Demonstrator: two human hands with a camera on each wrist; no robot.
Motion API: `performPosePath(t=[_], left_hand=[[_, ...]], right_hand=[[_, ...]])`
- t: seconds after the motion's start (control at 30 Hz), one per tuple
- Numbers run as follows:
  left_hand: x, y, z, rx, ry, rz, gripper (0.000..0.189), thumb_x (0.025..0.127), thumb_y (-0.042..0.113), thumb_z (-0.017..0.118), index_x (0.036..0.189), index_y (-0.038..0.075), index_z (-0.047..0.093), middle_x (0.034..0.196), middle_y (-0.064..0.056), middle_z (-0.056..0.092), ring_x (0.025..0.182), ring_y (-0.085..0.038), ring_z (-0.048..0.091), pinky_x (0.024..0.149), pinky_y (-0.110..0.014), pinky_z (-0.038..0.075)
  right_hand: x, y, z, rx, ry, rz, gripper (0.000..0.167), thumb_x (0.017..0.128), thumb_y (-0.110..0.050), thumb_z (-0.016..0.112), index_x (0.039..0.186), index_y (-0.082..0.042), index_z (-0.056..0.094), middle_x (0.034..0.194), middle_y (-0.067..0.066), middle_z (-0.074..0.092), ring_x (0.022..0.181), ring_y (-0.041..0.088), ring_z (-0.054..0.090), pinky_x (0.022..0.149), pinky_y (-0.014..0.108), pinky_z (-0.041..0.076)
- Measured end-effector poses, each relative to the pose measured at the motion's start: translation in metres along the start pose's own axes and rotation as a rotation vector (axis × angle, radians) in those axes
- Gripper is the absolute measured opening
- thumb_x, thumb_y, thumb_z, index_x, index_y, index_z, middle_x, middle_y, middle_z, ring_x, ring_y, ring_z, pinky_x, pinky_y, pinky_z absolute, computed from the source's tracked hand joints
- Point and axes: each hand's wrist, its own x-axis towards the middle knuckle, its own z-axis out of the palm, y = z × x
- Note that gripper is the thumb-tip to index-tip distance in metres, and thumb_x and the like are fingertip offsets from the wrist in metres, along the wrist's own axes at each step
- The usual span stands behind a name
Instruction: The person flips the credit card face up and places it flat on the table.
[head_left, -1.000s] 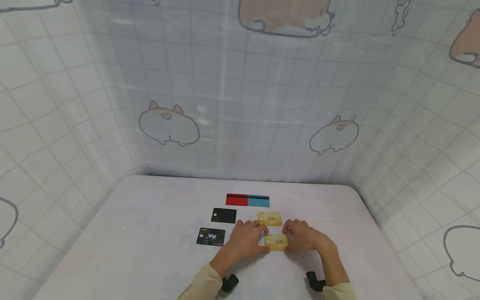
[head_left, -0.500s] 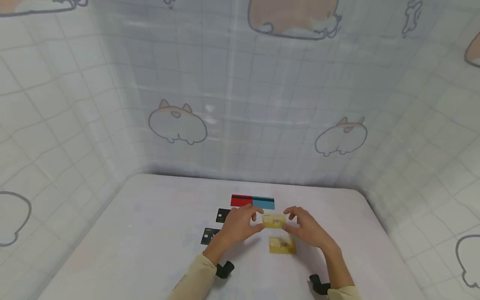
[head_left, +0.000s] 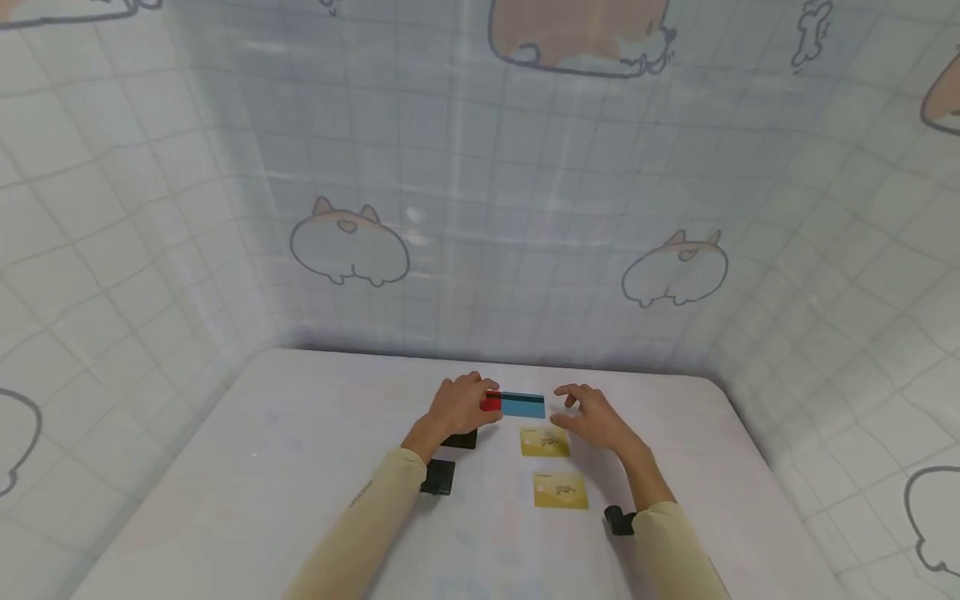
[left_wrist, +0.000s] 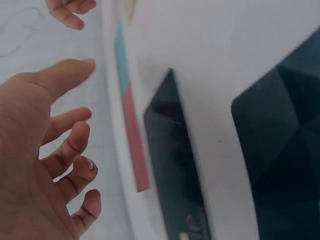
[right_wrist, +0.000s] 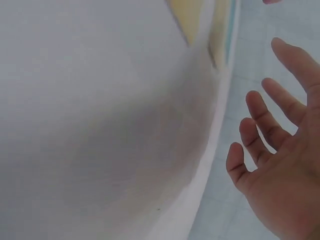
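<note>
A red card [head_left: 492,402] and a blue card [head_left: 522,405], each with a dark stripe, lie side by side at the back of the table. My left hand [head_left: 459,403] hovers over the red card with fingers loosely bent and holds nothing; it hides most of that card in the head view. To the right of the blue card my right hand [head_left: 592,417] is held above the table, fingers spread and apart from the card. Two gold cards [head_left: 545,442] lie one in front of the other, nearer to me. A black card [left_wrist: 175,160] sits below my left hand, partly covered in the head view.
Another dark card [head_left: 439,477], with a faceted pattern in the left wrist view, lies nearer on the left, partly behind my sleeve. A black wrist-camera piece [head_left: 619,521] sticks out beside my right cuff. The white table [head_left: 315,433] ends at a tiled-pattern curtain [head_left: 517,308].
Both hands have moved away from me, from beside the near gold card, past the far gold card, to the red and blue cards. The cards have stayed in place.
</note>
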Motion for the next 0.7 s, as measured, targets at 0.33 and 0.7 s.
performPosePath(t=[0.33, 0.7], left_hand=[[0.029, -0.003, 0.017, 0.077, -0.049, -0.025, 0.055, 0.092, 0.047, 0.069, 0.139, 0.021, 0.061, 0.125, -0.005, 0.057, 0.112, -0.025, 0.057, 0.094, -0.048, 0.042], [0.04, -0.001, 0.021, 0.066, -0.069, -0.035, 0.047, 0.091, 0.046, 0.069, 0.131, 0.022, 0.067, 0.117, -0.004, 0.058, 0.101, -0.023, 0.058, 0.09, -0.045, 0.039]], right_hand=[[0.033, -0.005, 0.008, -0.125, -0.097, 0.053, 0.06, 0.088, -0.037, 0.077, 0.141, -0.015, 0.058, 0.113, 0.009, 0.062, 0.108, 0.028, 0.052, 0.092, 0.048, 0.047], [0.048, -0.01, 0.014, -0.215, -0.111, 0.095, 0.048, 0.089, -0.036, 0.076, 0.133, -0.02, 0.064, 0.112, 0.006, 0.06, 0.105, 0.025, 0.054, 0.093, 0.055, 0.044]])
